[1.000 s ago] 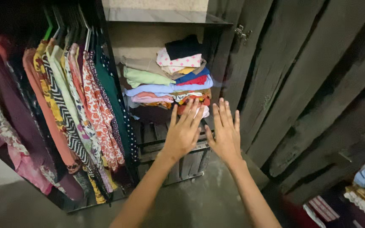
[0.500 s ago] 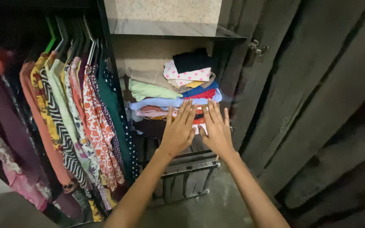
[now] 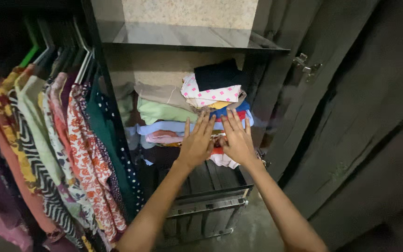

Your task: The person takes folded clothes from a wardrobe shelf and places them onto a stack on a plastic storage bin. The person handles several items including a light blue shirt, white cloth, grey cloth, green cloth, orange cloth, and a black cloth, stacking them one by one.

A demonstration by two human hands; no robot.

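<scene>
Your left hand [image 3: 197, 145] and right hand [image 3: 237, 142] side by side, fingers spread flat, gripping nothing, pressed on the clothes stack [image 3: 173, 116] front.

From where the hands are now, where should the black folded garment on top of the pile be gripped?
Probably by its front folded edge, coming straight in from the open wardrobe front. The black folded garment lies flat atop the pile of folded clothes, nothing resting on it, above both hands, left and right.
</scene>
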